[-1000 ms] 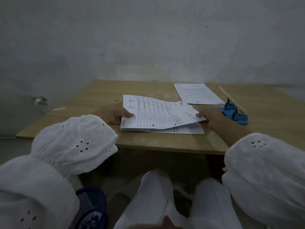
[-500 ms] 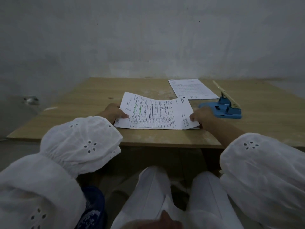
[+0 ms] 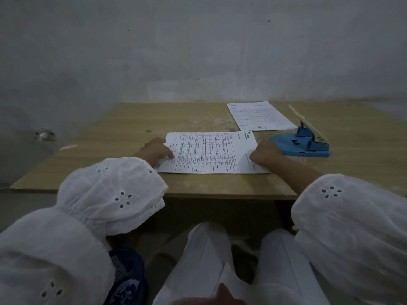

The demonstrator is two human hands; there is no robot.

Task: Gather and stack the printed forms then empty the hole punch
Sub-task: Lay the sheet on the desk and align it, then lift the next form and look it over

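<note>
Stacked: white printed table forms (image 3: 209, 153) near wooden desk (image 3: 132, 124) front edge, my left hand (image 3: 157, 149) and right hand (image 3: 265, 154) pressing flat.
Left: white sheet (image 3: 259, 116) at back edge.
Pending: blue metal hole punch (image 3: 305, 144), right side, untouched I judge.

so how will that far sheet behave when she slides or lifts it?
The far sheet is one thin page lying flat, so probably floppy and very light. On the smooth wooden table it should slide easily, though catching an edge to lift may be fiddly.
</note>
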